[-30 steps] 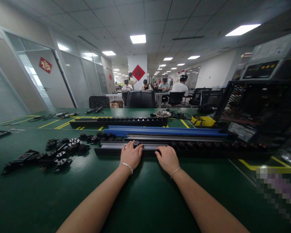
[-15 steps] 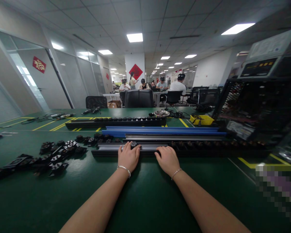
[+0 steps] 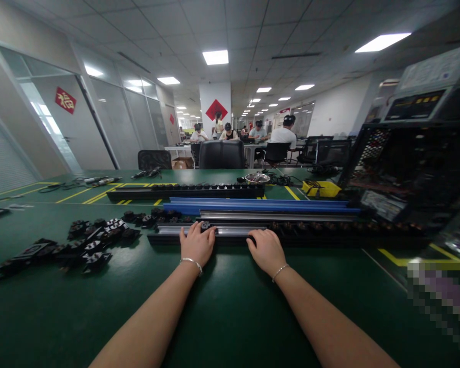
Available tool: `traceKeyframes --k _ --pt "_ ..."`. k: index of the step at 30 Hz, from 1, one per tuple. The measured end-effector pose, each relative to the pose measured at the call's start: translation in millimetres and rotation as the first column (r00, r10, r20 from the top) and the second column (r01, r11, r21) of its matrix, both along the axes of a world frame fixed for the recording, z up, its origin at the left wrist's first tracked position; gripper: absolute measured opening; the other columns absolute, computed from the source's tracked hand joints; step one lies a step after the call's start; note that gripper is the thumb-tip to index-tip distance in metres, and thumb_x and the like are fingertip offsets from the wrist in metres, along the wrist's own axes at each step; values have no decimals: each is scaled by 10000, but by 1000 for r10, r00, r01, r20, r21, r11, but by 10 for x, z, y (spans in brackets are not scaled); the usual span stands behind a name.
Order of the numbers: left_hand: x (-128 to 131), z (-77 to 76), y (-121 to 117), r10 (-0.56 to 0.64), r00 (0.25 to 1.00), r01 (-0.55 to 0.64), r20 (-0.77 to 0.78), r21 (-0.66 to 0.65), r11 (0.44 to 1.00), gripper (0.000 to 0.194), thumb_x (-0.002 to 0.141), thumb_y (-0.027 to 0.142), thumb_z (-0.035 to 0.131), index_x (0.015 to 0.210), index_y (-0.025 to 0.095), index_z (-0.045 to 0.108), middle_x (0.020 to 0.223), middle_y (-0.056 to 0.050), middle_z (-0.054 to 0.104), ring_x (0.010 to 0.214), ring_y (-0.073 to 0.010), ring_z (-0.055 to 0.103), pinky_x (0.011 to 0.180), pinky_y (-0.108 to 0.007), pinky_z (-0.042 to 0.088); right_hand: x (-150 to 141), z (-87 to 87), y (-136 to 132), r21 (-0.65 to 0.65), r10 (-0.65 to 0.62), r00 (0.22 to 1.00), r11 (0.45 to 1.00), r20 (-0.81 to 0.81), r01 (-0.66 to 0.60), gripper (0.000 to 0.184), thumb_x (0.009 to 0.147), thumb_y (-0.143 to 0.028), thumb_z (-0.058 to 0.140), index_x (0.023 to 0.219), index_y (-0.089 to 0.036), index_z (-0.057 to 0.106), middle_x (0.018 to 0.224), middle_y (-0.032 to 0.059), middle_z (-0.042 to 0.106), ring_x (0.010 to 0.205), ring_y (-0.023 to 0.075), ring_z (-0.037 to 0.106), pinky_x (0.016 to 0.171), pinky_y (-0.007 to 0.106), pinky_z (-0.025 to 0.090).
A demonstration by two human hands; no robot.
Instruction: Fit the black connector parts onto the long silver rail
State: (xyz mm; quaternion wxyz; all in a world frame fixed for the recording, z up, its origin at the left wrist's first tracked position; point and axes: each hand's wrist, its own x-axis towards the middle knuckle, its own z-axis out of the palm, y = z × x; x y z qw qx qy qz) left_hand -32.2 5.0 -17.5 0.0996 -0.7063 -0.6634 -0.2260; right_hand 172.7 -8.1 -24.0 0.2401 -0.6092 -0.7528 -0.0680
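Observation:
A long black rail with a silvery channel (image 3: pixel 237 231) lies crosswise on the green table before me. My left hand (image 3: pixel 197 245) rests over its left half, thumb and fingers around a small black socket module (image 3: pixel 206 225) sitting in the channel. To the right, my right hand (image 3: pixel 267 250) has its fingers curled over the rail near the end of a row of black socket modules (image 3: pixel 314 228); its fingertips are partly hidden. Bare channel shows between the hands. Loose black modules (image 3: pixel 99 237) lie in a pile to the left, some with pale faces.
Behind the rail lie a blue profile (image 3: pixel 253 205) and a second module-filled strip (image 3: pixel 187 192). Farther back are a metal bowl (image 3: pixel 257 178) and a yellow bin (image 3: pixel 324 189). A black open-sided case (image 3: pixel 402 163) stands at right. Several people sit at distant tables.
My left hand has slid a little to the left along the rail, and the black module has moved with it. The right hand stays in place. The view has shifted slightly.

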Motion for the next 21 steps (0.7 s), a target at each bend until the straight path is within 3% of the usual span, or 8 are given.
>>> traceKeyframes --k 21 --pt "-136 46 20 106 990 -102 89 -52 993 366 915 357 349 1099 367 666 1336 -60 550 1291 -260 420 1056 -675 138 1 0 4 -14 -2 1000 1000 -12 2 223 896 -275 449 962 -202 649 970 54 688 942 190 578 955 339 311"
